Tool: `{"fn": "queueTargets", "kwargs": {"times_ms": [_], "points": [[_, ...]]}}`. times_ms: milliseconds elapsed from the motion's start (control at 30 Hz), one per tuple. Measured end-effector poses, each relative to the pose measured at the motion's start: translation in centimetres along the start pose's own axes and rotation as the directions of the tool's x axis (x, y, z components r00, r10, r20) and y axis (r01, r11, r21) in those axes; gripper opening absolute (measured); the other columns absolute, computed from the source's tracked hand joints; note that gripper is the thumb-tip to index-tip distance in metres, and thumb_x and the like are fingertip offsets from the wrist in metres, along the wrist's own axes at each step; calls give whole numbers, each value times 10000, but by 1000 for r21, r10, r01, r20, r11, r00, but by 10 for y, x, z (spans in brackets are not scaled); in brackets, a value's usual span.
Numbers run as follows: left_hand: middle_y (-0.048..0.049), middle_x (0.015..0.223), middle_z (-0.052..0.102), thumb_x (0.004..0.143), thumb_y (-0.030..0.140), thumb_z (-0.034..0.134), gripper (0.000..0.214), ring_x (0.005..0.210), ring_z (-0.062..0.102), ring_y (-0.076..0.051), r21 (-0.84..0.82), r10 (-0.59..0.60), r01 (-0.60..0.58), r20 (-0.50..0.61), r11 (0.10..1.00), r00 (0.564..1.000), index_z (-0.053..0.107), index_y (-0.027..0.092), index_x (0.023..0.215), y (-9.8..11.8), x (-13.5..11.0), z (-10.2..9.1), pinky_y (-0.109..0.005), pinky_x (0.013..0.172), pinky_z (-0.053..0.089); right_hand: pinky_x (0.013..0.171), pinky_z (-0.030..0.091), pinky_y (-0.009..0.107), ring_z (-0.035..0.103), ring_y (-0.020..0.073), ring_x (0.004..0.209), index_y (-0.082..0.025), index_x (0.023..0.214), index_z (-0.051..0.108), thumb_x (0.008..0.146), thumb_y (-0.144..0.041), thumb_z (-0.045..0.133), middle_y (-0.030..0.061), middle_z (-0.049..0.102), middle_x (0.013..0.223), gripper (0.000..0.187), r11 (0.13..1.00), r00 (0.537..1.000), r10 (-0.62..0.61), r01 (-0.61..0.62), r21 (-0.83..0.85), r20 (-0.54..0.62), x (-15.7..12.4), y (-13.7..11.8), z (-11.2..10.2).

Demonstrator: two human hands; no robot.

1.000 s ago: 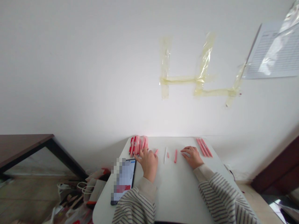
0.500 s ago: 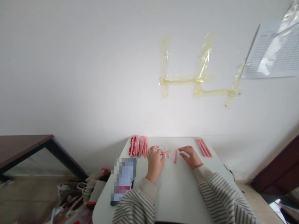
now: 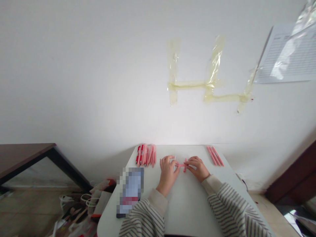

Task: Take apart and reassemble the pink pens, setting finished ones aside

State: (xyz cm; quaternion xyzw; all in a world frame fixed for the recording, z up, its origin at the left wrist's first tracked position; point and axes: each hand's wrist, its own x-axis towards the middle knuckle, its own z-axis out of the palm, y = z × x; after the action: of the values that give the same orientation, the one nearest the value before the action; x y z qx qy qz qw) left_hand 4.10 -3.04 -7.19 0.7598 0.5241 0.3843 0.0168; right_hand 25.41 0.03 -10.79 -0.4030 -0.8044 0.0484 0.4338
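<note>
Over the white table, my left hand (image 3: 168, 171) is closed, its thumb and index finger pinching one end of a slim pink pen part (image 3: 181, 165). At the other end, the fingertips of my right hand (image 3: 198, 168) are pinched together on the same part. It lies about level between the hands. Beneath it, crosswise on the table, rests a second pink pen piece (image 3: 185, 170), partly covered by the held one. A thin white stick (image 3: 175, 158), perhaps a refill, shows just behind my left fingers and is mostly hidden.
Several pink and red pens (image 3: 146, 155) lie side by side at the table's back left. Pink pen pieces (image 3: 215, 156) are at the back right. A phone (image 3: 130, 191) with a blurred screen is beside my left forearm. The wall (image 3: 98, 82) stands behind the table (image 3: 192, 210).
My right hand has moved left and now grips the free end of the pink part. My left hand has shifted slightly right, bringing that part over the other pink piece.
</note>
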Motion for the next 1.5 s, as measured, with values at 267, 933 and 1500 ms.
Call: {"fn": "queueTargets", "kwargs": {"times_ms": [267,933,1500], "points": [[-68,1193,618,865,254,716,110,1182,527,-257,-12,-17,17,0,1000,1000,750,259,970,-2,1,-2,-505,1065,419,836,595,383,709,229,902,-278,946,809,916,-435,666,64,792,894,214,982,988,151,-145,124,-40,0,5,3],[-46,1203,612,858,302,730,114,1205,510,-260,-10,-64,64,-13,998,998,785,327,954,0,1,-7,-540,1110,356,869,603,380,714,232,911,-269,923,823,798,-318,742,68,784,901,157,931,947,320,-322,169,42,1,4,-1],[-83,1186,632,882,229,625,135,1203,511,-309,254,-212,251,-171,934,962,752,256,919,-6,3,-22,-612,1103,331,871,548,421,682,258,911,-264,889,811,918,-431,600,77,778,851,270,960,956,270,-276,-38,-118,-2,13,-6]]}}
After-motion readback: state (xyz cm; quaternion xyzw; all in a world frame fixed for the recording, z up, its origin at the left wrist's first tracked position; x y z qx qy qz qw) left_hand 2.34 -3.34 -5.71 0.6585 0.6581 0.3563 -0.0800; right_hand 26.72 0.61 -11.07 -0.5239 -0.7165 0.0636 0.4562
